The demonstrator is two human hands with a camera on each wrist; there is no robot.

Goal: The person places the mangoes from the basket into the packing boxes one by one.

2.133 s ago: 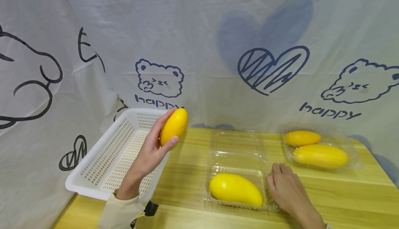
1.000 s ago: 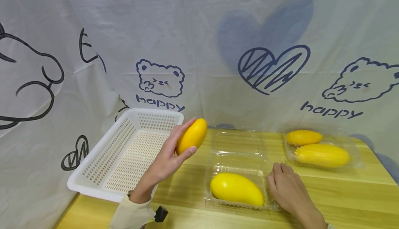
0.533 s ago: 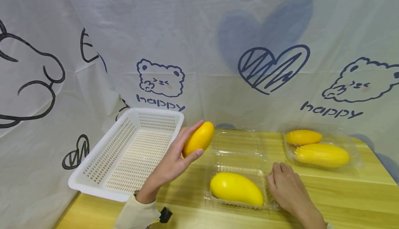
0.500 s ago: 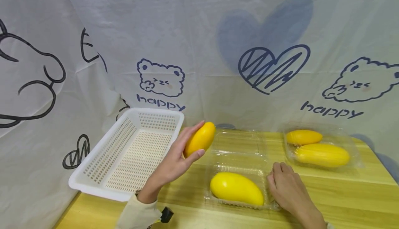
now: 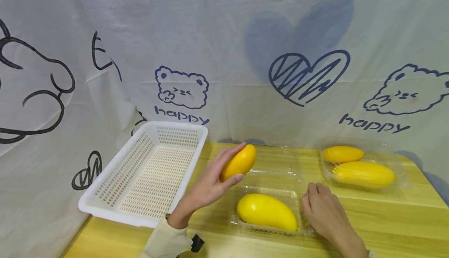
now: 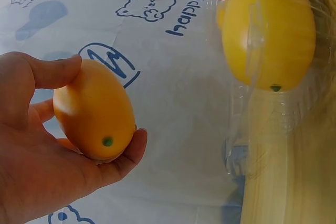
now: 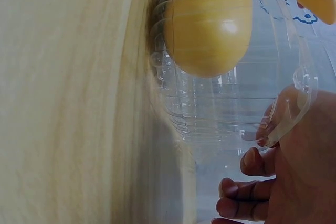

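My left hand holds an orange-yellow mango with thumb and fingers around its sides. The mango is tilted above the left edge of an open clear plastic clamshell box; its green stem spot shows in the left wrist view. Inside the box's near half lies a larger yellow mango. On the right side of that box, my right hand pinches the rim, with the thumb over the clear edge in the right wrist view. The remaining right fingers are curled below it.
At left stands a white perforated basket with nothing in it. A closed clear box at the back right contains two yellow mangoes. A printed cloth hangs behind the wooden table.
My left hand has carried the mango rightward and downward from over the basket's edge to the open box's left side. The right hand stays at the box's rim.
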